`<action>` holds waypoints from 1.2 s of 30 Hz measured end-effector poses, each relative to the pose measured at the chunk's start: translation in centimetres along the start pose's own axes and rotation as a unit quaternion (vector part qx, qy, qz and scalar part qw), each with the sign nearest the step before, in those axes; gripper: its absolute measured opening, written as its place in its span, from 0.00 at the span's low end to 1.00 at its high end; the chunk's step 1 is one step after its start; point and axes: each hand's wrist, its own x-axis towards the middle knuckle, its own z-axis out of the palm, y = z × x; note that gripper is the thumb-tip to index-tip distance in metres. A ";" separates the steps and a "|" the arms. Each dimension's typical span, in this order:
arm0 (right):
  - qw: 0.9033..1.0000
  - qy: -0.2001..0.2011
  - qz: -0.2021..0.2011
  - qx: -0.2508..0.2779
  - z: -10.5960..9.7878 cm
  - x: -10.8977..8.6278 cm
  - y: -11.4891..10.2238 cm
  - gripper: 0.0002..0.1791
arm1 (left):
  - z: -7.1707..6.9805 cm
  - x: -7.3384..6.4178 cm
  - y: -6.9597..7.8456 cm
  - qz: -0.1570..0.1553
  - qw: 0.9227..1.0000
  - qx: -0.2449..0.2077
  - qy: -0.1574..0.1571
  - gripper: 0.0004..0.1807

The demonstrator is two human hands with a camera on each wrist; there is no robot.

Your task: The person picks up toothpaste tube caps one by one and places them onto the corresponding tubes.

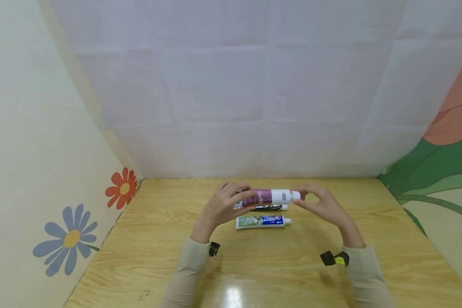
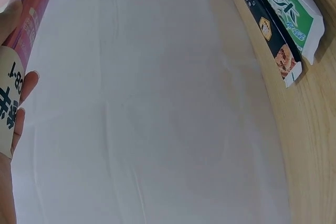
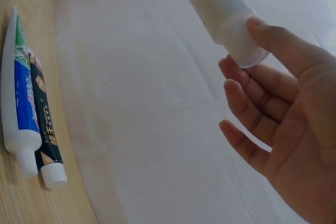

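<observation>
Here's the pink-and-white tube (image 1: 267, 196), raised off the desk (image 1: 277, 265), higher than the green-and-blue tube (image 1: 259, 221), long axis running crosswise as my left hand (image 1: 224, 206) grips one end and my right hand (image 1: 326, 207) (nearer the nozzle) pinches the white cap (image 1: 296, 196).

Both arms reach in from bottom. Left arm (image 1: 182, 271) leans right, right arm (image 1: 365, 271) leans left. Light tan sleeves stop at wrists. Hands up, side by side, well apart. Left hand (image 1: 224, 204) grips, fingers and thumb wrapped around. Right hand (image 1: 327, 206) pinches with thumb (image 3: 286, 43) and fingertips; lower fingers (image 3: 247, 142) bent a bit, spread, touching nothing.
</observation>
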 end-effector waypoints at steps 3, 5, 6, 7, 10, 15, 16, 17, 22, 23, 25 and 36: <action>1.000 -0.001 -0.002 0.003 0.0 0.0 0.1 0.14 | -0.1 0.0 0.0 0.002 1.000 0.000 0.000 0.29; 1.000 -0.003 -0.001 0.003 0.0 0.1 0.1 0.13 | -0.1 0.0 0.0 0.003 1.000 0.000 0.000 0.29; 1.000 -0.004 0.002 0.004 0.0 0.1 0.0 0.13 | -0.1 0.0 0.0 0.003 1.000 0.000 -0.001 0.29; 1.000 -0.006 0.005 0.004 0.0 0.0 0.0 0.12 | -0.2 0.0 0.0 0.003 1.000 -0.001 -0.001 0.29; 1.000 -0.010 0.020 0.004 0.0 0.0 -0.2 0.10 | -0.2 0.1 0.1 0.002 1.000 -0.005 -0.004 0.28; 0.999 -0.013 0.039 -0.001 0.6 -0.4 2.2 0.08 | -0.2 0.1 0.1 0.003 1.000 -0.010 -0.003 0.30; 0.999 -0.014 0.040 -0.004 0.7 -0.4 2.7 0.08 | -0.2 0.0 0.1 0.003 1.000 -0.011 -0.002 0.30; 0.999 -0.016 0.044 -0.007 0.8 -0.5 3.1 0.08 | -0.1 0.0 0.1 0.003 1.000 -0.011 -0.001 0.31; 0.997 -0.029 0.070 -0.003 0.7 -0.4 2.7 0.07 | -0.2 0.0 0.1 0.002 1.000 -0.011 -0.003 0.30; 0.997 -0.032 0.075 0.001 0.6 -0.4 2.6 0.07 | -0.2 -0.1 0.1 0.001 1.000 -0.010 -0.003 0.29; 0.996 -0.038 0.079 0.009 0.6 -0.3 2.6 0.07 | -0.2 -0.1 0.1 0.001 1.000 -0.011 -0.002 0.29; 0.998 -0.022 0.042 0.032 1.1 -0.4 2.9 0.12 | -0.2 -0.1 0.0 0.003 1.000 -0.011 0.006 0.29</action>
